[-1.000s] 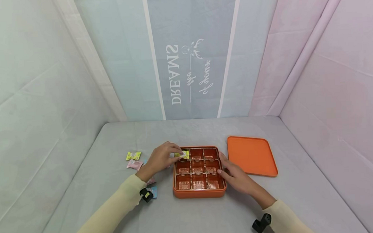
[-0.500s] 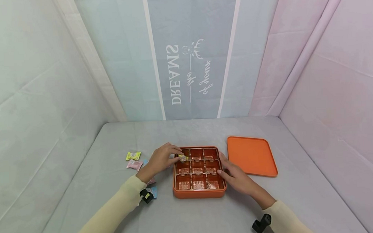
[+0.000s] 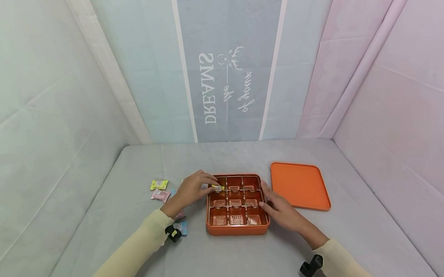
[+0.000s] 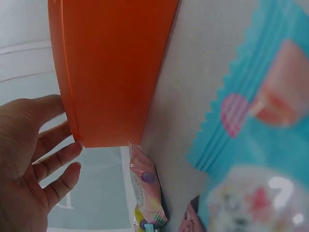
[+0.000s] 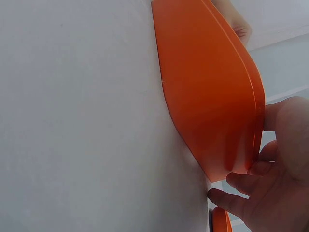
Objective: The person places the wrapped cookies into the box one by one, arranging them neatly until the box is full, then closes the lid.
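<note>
An orange box [image 3: 237, 231] with a shiny tray of several square compartments stands on the table. My left hand [image 3: 194, 187] reaches over its far left corner, pinching a small yellow-wrapped candy [image 3: 219, 188] inside the back-left compartment. Part of that candy is covered by the fingers, and the left wrist view shows only the box's outer wall [image 4: 111, 72] beside the hand. My right hand [image 3: 282, 210] holds the box's right side, thumb over the rim and fingers along the outer wall. The other compartments look bare.
To the left lie a yellow candy [image 3: 159, 185], a pink candy [image 3: 160, 195] and a blue candy [image 3: 182, 228], with more partly behind the left arm. An orange lid [image 3: 300, 186] lies right of the box. Fabric walls surround the table.
The yellow candy went from the compartment's top down into it with my left fingers, tilting on the way. Over the last half second hardly anything moved. The right hand kept its hold.
</note>
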Action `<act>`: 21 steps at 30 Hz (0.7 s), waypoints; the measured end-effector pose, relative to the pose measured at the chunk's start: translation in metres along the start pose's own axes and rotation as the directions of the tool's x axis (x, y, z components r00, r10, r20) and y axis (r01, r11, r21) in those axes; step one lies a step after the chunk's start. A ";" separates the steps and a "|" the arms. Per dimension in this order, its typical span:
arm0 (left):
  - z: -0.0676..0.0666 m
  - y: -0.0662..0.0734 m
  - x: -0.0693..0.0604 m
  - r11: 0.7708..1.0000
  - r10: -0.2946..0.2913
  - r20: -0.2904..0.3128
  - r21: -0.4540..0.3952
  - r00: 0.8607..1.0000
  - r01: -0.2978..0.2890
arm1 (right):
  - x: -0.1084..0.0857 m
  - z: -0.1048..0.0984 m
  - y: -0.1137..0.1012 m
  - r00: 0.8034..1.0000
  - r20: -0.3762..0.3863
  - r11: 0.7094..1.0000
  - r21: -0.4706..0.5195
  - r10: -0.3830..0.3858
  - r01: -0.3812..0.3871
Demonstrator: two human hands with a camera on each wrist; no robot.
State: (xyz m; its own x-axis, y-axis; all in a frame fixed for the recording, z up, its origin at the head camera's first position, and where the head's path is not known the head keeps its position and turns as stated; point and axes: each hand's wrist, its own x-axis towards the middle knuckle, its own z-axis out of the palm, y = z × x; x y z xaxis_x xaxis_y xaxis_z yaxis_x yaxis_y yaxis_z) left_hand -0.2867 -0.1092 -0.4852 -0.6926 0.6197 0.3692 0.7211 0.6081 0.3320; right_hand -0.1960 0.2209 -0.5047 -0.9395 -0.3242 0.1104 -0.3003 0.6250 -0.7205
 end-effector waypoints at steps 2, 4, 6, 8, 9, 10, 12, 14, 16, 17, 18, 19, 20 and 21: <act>-0.001 0.000 -0.001 1.000 0.003 -0.007 -0.006 1.000 -0.003 | 0.000 0.000 0.000 1.000 0.001 1.000 0.005 -0.002 0.002; -0.001 0.000 -0.002 1.000 0.007 -0.018 -0.011 1.000 -0.007 | -0.001 0.000 -0.001 1.000 0.000 1.000 0.010 -0.006 0.006; -0.002 -0.001 -0.003 1.000 0.012 -0.029 -0.010 1.000 -0.013 | -0.001 -0.001 0.000 1.000 0.000 1.000 0.013 -0.010 0.010; -0.003 -0.001 -0.004 1.000 0.018 -0.036 -0.009 0.999 -0.019 | 0.000 0.000 0.000 1.000 -0.001 1.000 0.012 -0.016 0.016; -0.003 -0.002 -0.004 1.000 0.020 -0.039 -0.011 0.999 -0.021 | 0.000 0.000 0.001 1.000 -0.001 1.000 0.010 -0.019 0.019; -0.004 -0.002 -0.005 1.000 0.020 -0.042 -0.012 0.999 -0.021 | 0.000 0.000 0.001 1.000 -0.001 1.000 0.010 -0.021 0.021; -0.005 -0.003 -0.006 1.000 0.018 -0.054 -0.020 0.998 -0.019 | 0.001 0.000 0.001 1.000 -0.001 1.000 0.013 -0.022 0.022; -0.007 -0.004 -0.007 0.999 0.006 -0.063 -0.031 0.998 -0.008 | 0.001 0.000 0.001 1.000 0.000 1.000 0.016 -0.023 0.023; -0.008 -0.006 -0.008 0.999 -0.007 -0.065 -0.037 0.998 0.005 | 0.001 0.000 0.001 1.000 0.000 0.999 0.022 -0.023 0.023; -0.008 -0.007 -0.009 0.999 -0.011 -0.064 -0.041 0.998 0.008 | 0.001 0.000 0.001 1.000 0.001 0.999 0.023 -0.024 0.024; -0.009 -0.009 -0.010 0.999 -0.013 -0.065 -0.047 0.998 0.010 | 0.001 0.000 0.001 1.000 0.002 0.999 0.024 -0.025 0.025; -0.009 -0.010 -0.011 0.999 -0.014 -0.066 -0.049 0.998 0.011 | 0.001 0.000 0.001 1.000 0.002 0.999 0.025 -0.025 0.025; -0.009 -0.012 -0.012 0.999 -0.014 -0.070 -0.051 0.997 0.010 | 0.001 0.000 0.001 1.000 0.002 0.999 0.026 -0.025 0.025; -0.010 -0.013 -0.014 0.998 -0.010 -0.078 -0.055 0.997 0.006 | 0.000 0.001 0.001 1.000 0.002 0.999 0.024 -0.026 0.026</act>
State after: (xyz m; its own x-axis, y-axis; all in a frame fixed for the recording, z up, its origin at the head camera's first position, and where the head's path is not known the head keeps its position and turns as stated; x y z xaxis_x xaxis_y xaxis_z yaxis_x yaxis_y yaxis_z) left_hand -0.2862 -0.1304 -0.4860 -0.6962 0.5730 0.4323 0.7170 0.5835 0.3814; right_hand -0.1964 0.2207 -0.5055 -0.9310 -0.3419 0.1278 -0.3207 0.5993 -0.7335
